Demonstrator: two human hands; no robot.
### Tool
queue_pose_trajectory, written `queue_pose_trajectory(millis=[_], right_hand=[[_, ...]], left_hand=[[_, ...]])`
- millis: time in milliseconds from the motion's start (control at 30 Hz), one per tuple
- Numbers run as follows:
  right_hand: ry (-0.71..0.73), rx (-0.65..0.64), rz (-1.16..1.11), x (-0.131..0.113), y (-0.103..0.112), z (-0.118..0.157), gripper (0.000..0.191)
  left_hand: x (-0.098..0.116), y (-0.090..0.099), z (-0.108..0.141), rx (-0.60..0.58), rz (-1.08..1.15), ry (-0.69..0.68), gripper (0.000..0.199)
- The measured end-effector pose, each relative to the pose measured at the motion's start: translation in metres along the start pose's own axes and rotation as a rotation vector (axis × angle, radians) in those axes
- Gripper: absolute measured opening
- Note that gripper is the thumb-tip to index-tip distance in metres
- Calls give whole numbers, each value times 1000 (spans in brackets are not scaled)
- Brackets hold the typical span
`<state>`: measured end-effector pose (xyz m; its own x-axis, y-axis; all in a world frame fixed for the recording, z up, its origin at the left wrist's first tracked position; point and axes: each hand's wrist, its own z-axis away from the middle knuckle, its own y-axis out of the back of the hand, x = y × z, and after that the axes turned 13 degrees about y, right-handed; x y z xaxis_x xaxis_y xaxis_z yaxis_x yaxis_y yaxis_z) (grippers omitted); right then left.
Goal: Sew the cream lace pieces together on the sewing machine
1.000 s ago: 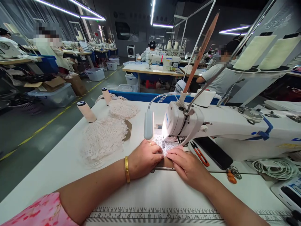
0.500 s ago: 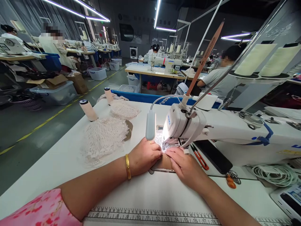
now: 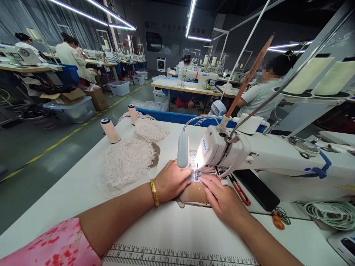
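A piece of white lace lies under the lit needle area of a white sewing machine. My left hand rests at its left, forefinger and thumb apart and pressing near the presser foot. On the other side, my right hand lies with outstretched fingers, the tips at the lace close to the foot. Both hands look open and flat rather than gripping. Between them shows a tan, shiny plate on the machine bed. The needle point and the lace edge under my fingertips are hard to make out.
Left of the machine sit a pile of lace, a second lace pile and a thread cone. Red-handled thread snips and a black phone lie right. A lamp hangs above my left hand; a ruler marks the front.
My hands have spread apart slightly at the foot, uncovering more of the tan plate and the lace. The whole view has shifted a little, so everything appears farther right.
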<state>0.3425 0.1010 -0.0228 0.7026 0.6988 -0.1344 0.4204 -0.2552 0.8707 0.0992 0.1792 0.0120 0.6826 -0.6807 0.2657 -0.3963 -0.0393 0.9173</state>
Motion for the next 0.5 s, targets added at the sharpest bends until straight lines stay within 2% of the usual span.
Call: queue_pose_trajectory(millis=[167, 233, 333, 400, 500], right_hand=[[75, 51, -39, -5, 4, -4, 37], [117, 77, -75, -9, 5, -7, 37], [193, 84, -118, -19, 3, -11, 43], [251, 50, -150, -25, 2, -13, 47], [309, 14, -208, -30, 1, -13, 44]], left_hand=[[7, 13, 1, -146, -108, 145, 36], [14, 19, 5, -197, -182, 167, 31], [22, 31, 11, -267, -177, 113, 25], [20, 39, 11, -244, -139, 104, 25], [7, 46, 7, -188, -189, 235, 13]])
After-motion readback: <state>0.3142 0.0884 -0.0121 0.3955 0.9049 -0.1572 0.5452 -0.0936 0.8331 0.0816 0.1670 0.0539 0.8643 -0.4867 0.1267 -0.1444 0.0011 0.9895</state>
